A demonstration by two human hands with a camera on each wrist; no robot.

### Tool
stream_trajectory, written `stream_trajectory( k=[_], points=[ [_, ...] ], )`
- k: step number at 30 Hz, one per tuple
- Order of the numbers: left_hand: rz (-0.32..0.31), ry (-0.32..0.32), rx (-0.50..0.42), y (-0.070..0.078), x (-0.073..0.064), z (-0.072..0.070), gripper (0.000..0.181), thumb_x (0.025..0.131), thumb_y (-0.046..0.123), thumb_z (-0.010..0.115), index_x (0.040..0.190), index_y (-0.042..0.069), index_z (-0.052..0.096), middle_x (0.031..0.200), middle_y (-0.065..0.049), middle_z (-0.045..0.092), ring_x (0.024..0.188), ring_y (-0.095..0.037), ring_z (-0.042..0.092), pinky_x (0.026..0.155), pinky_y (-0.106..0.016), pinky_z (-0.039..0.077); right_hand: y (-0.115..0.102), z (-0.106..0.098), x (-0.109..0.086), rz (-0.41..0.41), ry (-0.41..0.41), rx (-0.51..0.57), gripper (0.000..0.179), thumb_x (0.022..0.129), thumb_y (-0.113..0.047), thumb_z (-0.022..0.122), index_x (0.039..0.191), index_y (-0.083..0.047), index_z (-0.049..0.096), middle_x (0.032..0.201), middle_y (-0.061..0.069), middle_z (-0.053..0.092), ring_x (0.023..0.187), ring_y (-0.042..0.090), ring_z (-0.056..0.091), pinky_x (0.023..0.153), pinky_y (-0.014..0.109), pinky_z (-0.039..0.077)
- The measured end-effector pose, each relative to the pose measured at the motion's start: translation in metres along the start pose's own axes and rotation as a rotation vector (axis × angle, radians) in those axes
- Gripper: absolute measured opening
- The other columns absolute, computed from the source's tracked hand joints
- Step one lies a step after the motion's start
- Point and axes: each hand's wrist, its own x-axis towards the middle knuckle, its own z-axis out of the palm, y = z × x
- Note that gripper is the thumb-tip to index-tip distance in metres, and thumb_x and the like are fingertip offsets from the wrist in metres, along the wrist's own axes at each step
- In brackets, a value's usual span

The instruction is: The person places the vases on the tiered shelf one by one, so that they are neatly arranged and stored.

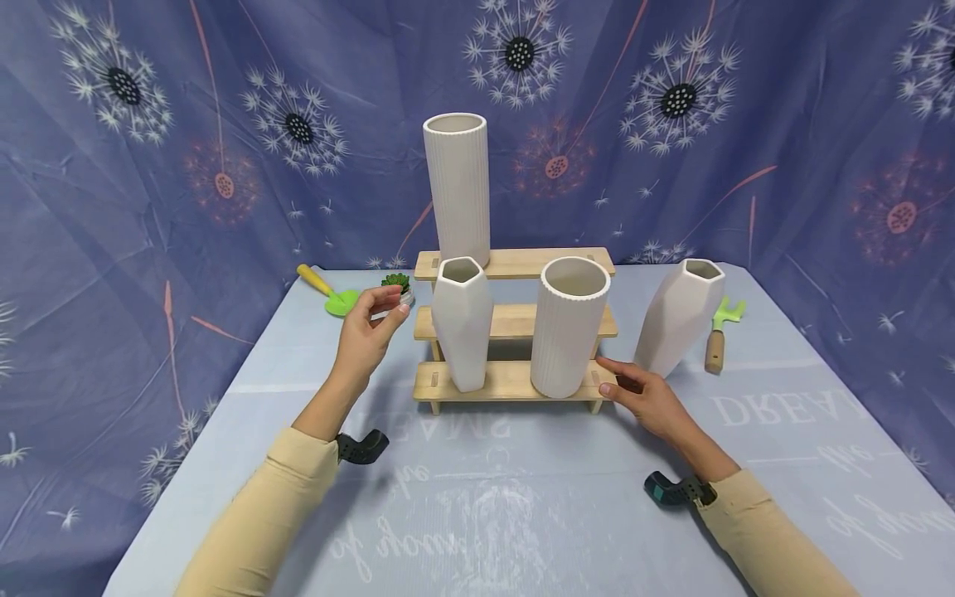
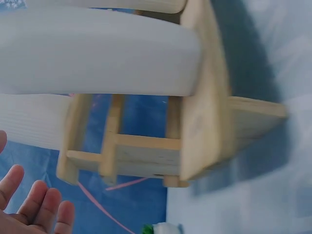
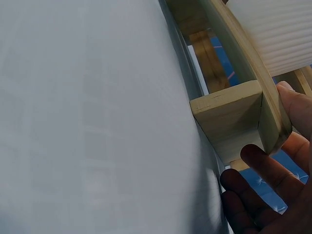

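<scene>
A three-step wooden stand (image 1: 511,381) is in the middle of the table. On its bottom step are a white faceted vase (image 1: 464,332) at the left and a white ribbed vase (image 1: 569,340) at the right. A taller ribbed vase (image 1: 460,195) rises from the top step, at its left. My left hand (image 1: 361,336) hovers left of the stand, fingers loosely bent with nothing between them; the left wrist view shows them apart from the wood. With thumb and fingers, my right hand (image 1: 651,404) grips the right end of the bottom step (image 3: 270,112).
Another faceted vase (image 1: 679,319) leans on the table right of the stand, beside a small green garden fork (image 1: 716,344). Behind my left hand are a green trowel (image 1: 341,302) with a yellow handle and a small potted succulent (image 1: 397,283). A blue dandelion-print cloth (image 1: 358,191) hangs behind.
</scene>
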Motion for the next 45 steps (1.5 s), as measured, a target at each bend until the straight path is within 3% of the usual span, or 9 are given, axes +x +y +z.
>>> stream_trajectory(
  k=[7, 19, 23, 25, 30, 32, 37, 45],
  points=[
    [-0.049, -0.006, 0.037, -0.019, -0.017, -0.002, 0.039, 0.092, 0.023, 0.061, 0.127, 0.007, 0.053, 0.125, -0.012, 0.055, 0.112, -0.016, 0.05, 0.09, -0.025, 0.041, 0.0, 0.0, 0.0, -0.003, 0.004, -0.006, 0.053, 0.09, -0.03, 0.062, 0.139, -0.016, 0.048, 0.143, 0.014, 0.047, 0.123, 0.032, 0.051, 0.083, 0.012, 0.044],
    [-0.105, -0.082, 0.125, -0.05, -0.038, -0.002, 0.041, 0.092, 0.032, 0.061, 0.125, 0.009, 0.055, 0.127, -0.014, 0.053, 0.121, -0.029, 0.047, 0.1, -0.043, 0.038, 0.002, 0.001, 0.001, -0.012, 0.005, 0.0, 0.052, 0.091, -0.03, 0.062, 0.139, -0.016, 0.048, 0.143, 0.015, 0.047, 0.123, 0.032, 0.051, 0.084, 0.011, 0.043],
    [-0.122, -0.118, 0.163, -0.058, -0.043, 0.0, 0.04, 0.092, 0.031, 0.061, 0.124, 0.008, 0.056, 0.128, -0.014, 0.052, 0.122, -0.028, 0.046, 0.099, -0.043, 0.038, 0.001, 0.001, 0.001, -0.011, 0.006, 0.004, 0.052, 0.091, -0.03, 0.062, 0.139, -0.015, 0.048, 0.143, 0.015, 0.047, 0.123, 0.032, 0.051, 0.083, 0.011, 0.044],
    [-0.129, -0.14, 0.187, -0.051, -0.046, 0.001, 0.038, 0.092, 0.027, 0.062, 0.123, 0.006, 0.057, 0.127, -0.017, 0.051, 0.121, -0.032, 0.046, 0.098, -0.044, 0.04, 0.001, 0.001, 0.001, -0.006, 0.004, 0.007, 0.053, 0.091, -0.03, 0.062, 0.139, -0.015, 0.048, 0.143, 0.015, 0.046, 0.122, 0.032, 0.051, 0.083, 0.012, 0.044],
    [-0.127, -0.173, 0.231, -0.061, -0.047, 0.005, 0.035, 0.09, 0.022, 0.064, 0.12, 0.004, 0.06, 0.123, -0.021, 0.053, 0.118, -0.036, 0.048, 0.095, -0.048, 0.043, 0.003, 0.0, 0.001, -0.001, 0.004, -0.004, 0.054, 0.09, -0.032, 0.062, 0.139, -0.015, 0.048, 0.143, 0.015, 0.047, 0.123, 0.033, 0.051, 0.083, 0.011, 0.044],
    [-0.122, -0.18, 0.236, -0.074, -0.046, 0.006, 0.035, 0.089, 0.025, 0.065, 0.12, 0.008, 0.061, 0.123, -0.018, 0.054, 0.117, -0.033, 0.048, 0.095, -0.048, 0.044, 0.004, 0.001, 0.001, 0.0, 0.008, -0.013, 0.054, 0.09, -0.035, 0.062, 0.139, -0.016, 0.048, 0.143, 0.014, 0.047, 0.123, 0.032, 0.051, 0.083, 0.011, 0.044],
    [-0.146, -0.209, 0.21, -0.075, -0.047, 0.01, 0.038, 0.087, 0.026, 0.067, 0.122, 0.011, 0.061, 0.125, -0.017, 0.052, 0.12, -0.033, 0.046, 0.099, -0.048, 0.043, 0.004, 0.0, 0.002, 0.003, 0.012, -0.03, 0.054, 0.09, -0.036, 0.062, 0.139, -0.016, 0.048, 0.143, 0.014, 0.048, 0.122, 0.032, 0.051, 0.084, 0.013, 0.045],
    [-0.131, -0.247, 0.148, -0.078, -0.047, 0.015, 0.043, 0.087, 0.023, 0.069, 0.125, 0.008, 0.058, 0.132, -0.017, 0.053, 0.123, -0.036, 0.046, 0.102, -0.052, 0.04, 0.004, -0.001, 0.002, 0.006, 0.0, -0.017, 0.054, 0.09, -0.035, 0.062, 0.139, -0.015, 0.048, 0.143, 0.015, 0.047, 0.124, 0.034, 0.05, 0.085, 0.011, 0.042]
  ],
)
